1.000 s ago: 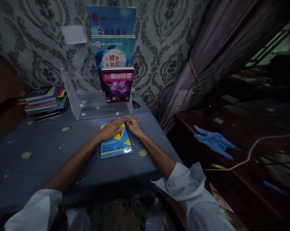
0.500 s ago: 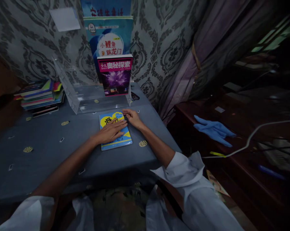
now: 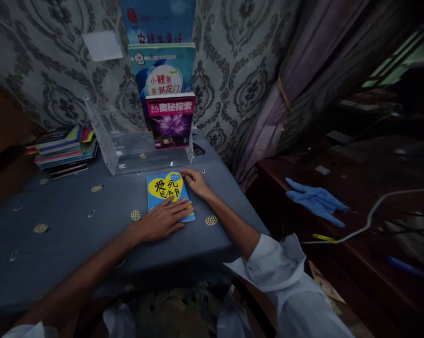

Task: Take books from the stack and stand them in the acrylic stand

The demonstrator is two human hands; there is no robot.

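The left hand [image 3: 166, 218] lay flat, fingers slightly spread, across the lower part of the blue-and-yellow book [image 3: 166, 188] on the table [image 3: 106, 244]. The right hand [image 3: 196, 182] was at its upper right corner, seemingly touching it, its fingers bent. The clear stand [image 3: 141, 162] stood beyond.

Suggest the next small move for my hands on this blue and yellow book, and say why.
I'd probably lift the left hand off the blue and yellow book. It lies across the lower part of the closed cover and would likely hold it down, while the right hand is at the upper right corner, seemingly well placed to raise it.
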